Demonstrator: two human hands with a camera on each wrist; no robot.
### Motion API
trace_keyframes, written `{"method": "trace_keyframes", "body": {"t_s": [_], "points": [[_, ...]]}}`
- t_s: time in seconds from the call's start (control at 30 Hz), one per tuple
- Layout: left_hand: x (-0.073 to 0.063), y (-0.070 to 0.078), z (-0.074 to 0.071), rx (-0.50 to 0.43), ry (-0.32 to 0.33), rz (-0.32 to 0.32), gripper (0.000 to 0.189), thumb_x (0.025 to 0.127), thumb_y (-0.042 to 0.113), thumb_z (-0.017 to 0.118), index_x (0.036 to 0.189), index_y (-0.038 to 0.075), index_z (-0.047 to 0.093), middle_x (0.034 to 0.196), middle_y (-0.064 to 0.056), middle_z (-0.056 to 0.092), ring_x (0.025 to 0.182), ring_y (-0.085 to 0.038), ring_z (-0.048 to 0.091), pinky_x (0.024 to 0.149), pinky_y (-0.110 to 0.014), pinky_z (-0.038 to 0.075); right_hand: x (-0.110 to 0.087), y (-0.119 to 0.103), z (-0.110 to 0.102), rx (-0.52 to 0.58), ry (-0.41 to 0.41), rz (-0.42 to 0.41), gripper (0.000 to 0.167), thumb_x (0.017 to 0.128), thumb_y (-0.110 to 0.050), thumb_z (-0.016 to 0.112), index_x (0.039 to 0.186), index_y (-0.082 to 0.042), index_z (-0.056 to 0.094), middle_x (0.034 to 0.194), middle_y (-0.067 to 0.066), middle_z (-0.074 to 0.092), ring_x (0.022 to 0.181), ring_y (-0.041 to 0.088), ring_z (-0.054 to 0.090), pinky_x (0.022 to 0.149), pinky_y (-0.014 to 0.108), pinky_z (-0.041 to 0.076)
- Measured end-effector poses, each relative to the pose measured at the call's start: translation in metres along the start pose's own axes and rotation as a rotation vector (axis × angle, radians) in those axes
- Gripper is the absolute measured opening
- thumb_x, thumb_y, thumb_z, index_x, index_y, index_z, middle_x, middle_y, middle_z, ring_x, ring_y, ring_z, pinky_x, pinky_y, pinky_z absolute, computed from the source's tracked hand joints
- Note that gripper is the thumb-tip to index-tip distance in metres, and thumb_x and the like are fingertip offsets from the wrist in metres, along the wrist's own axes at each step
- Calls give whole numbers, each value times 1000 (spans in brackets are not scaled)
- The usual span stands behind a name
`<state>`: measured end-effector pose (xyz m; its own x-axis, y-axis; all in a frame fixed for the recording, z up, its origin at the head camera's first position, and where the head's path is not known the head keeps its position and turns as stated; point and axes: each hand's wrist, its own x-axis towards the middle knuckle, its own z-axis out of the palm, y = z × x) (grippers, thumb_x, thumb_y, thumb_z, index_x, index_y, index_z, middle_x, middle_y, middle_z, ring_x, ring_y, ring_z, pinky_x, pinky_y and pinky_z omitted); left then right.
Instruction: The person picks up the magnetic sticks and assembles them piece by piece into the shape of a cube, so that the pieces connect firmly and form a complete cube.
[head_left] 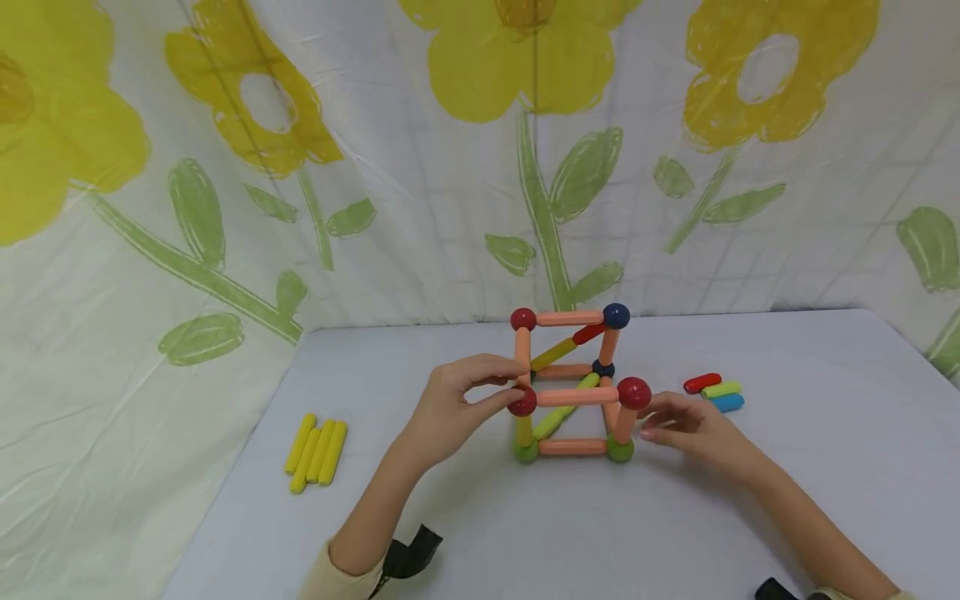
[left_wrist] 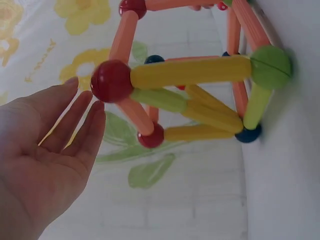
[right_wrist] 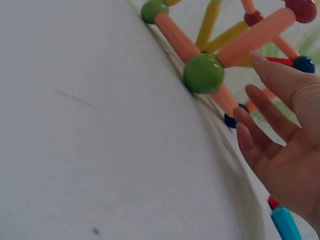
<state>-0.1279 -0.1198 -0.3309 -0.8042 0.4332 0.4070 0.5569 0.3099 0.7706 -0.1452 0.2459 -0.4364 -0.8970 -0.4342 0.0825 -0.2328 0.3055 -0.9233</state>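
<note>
A cube frame of building sticks and balls stands on the table, its top front edge an orange stick (head_left: 577, 397) between a red ball (head_left: 522, 401) and a larger-looking red ball (head_left: 634, 393). Green balls (right_wrist: 203, 73) form the bottom front corners, dark blue ones (left_wrist: 248, 133) sit at the back, and yellow and lime sticks (head_left: 566, 411) run diagonally. My left hand (head_left: 455, 410) is at the top front left red ball, fingers loosely extended, fingertips right beside it in the left wrist view. Beside the right front orange post (right_wrist: 260, 37), my right hand (head_left: 703, 433) has its fingers relaxed and apart.
Several yellow sticks (head_left: 317, 451) lie together on the table's left. Right of the frame, behind my right hand, are short red (head_left: 702, 383), lime (head_left: 722, 389) and blue sticks (head_left: 727, 402). A flower-printed curtain (head_left: 420, 217) hangs behind the white table (head_left: 465, 533).
</note>
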Motion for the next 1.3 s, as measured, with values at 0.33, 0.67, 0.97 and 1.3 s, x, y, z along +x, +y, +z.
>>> {"method": "trace_keyframes", "body": {"t_s": [0.33,0.67,0.97,1.3], "points": [[-58,-35,-60,115,273,-182,27,95,-1,75,122,0,76,119,-15,76,103,-8,70,92,-18,57,-10,7,-48,-306,167,-68,32,95,-7,78,126,-3,71,118,1,73,96,-1,66,82,15,56],[-118,-70,-110,302,413,-567,31,99,7,74,128,-3,72,122,-23,74,95,8,65,82,-2,49,-26,17,-79,-472,268,33,32,95,-18,81,124,-11,73,113,-17,71,97,-12,56,80,7,47],[-131,-89,-114,354,275,-710,40,97,7,76,134,-6,67,132,-25,70,122,-41,67,87,-12,55,-27,34,-86,-497,244,61,30,95,-14,80,123,-6,74,116,-6,70,92,-12,55,76,11,52],[-127,-93,-104,274,174,-712,44,92,1,79,133,-9,65,131,-28,69,117,-42,71,82,-17,57,-29,34,-80,-508,181,155,34,97,-20,79,126,-5,73,117,15,71,89,-5,54,74,17,54]]}}
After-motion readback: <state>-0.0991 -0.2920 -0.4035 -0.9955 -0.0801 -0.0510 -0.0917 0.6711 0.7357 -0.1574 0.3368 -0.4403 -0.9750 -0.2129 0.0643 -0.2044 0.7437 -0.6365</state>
